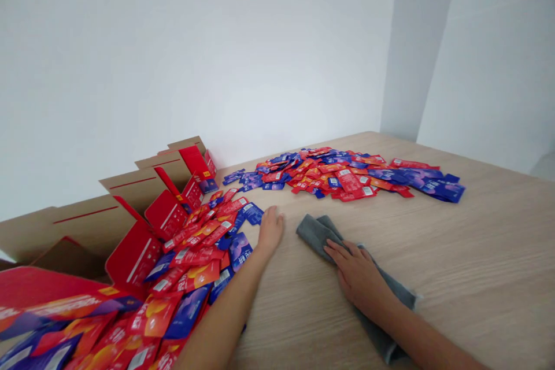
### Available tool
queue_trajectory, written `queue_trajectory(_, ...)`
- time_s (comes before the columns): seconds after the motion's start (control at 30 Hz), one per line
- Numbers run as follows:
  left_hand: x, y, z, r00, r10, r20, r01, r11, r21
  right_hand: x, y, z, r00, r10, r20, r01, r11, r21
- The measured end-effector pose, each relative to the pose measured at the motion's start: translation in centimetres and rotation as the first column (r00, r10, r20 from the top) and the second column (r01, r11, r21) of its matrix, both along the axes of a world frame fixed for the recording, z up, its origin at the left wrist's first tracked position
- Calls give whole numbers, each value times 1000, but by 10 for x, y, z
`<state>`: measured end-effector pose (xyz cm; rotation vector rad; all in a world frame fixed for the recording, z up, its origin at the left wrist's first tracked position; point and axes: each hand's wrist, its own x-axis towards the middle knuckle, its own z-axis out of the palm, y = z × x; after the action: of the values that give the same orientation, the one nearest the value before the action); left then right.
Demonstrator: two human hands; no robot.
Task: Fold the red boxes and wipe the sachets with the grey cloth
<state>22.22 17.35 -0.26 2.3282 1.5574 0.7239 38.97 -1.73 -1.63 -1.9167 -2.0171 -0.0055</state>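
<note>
A grey cloth (315,232) lies folded on the wooden table (485,243), stretching towards the bottom edge. My right hand (358,272) rests on top of it with the fingers spread, pressing it flat. My left hand (271,228) is on the table at the edge of a pile of red, orange and blue packets (203,260), its fingers extended and no object visible in them. A second pile of the same packets (329,173) lies farther back, beyond both hands.
Open red boxes (134,254) with raised brown flaps (143,185) stand in a row along the left, beside the near pile. A white wall (260,58) rises behind the table.
</note>
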Motion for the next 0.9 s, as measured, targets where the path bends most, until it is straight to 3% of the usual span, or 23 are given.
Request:
queue_trajectory(0.13,-22,36,7,951,58,-304,-59,998,3,1,1,-7,1000,-12,21,12,1000,14)
queue_trajectory(0.27,-42,49,13,850,89,-520,-114,993,-16,3,3,-12,1000,3,14,-4,1000,29)
queue_trajectory(0.4,-43,54,24,782,50,-621,-116,991,-67,5,8,-13,1000,6,-18,-5,999,45)
queue_trajectory(0.5,-42,53,31,776,0,-631,-89,990,-109,4,11,-13,1000,6,-17,-5,999,47)
queue_trajectory(0.6,-44,38,32,796,-57,-603,0,996,-95,5,13,-14,1000,15,-8,-15,999,46)
queue_trajectory(0.73,-40,-8,21,824,-165,-542,144,986,-80,6,13,-13,1000,15,23,-16,999,42)
queue_trajectory(0.9,-30,-77,-2,867,-141,-478,117,990,-81,5,14,-10,997,8,82,-13,999,50)
